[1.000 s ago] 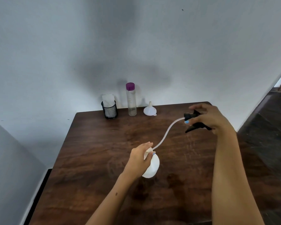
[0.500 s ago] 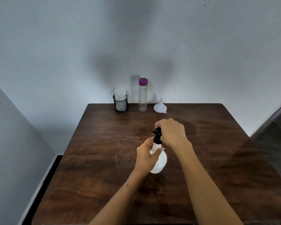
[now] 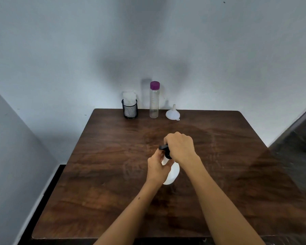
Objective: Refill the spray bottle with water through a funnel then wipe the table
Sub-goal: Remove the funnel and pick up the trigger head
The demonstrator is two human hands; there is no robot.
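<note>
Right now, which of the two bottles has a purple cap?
The tall clear bottle at the wall, between mesh cup and funnel. The white spray bottle in both hands has a black top.

One head-worn wide-angle view looks forward and down from the near edge of the desk, close above both forearms, facing the far wall. The floor shows at right.

White spray bottle upright mid-table, black head on.
</note>
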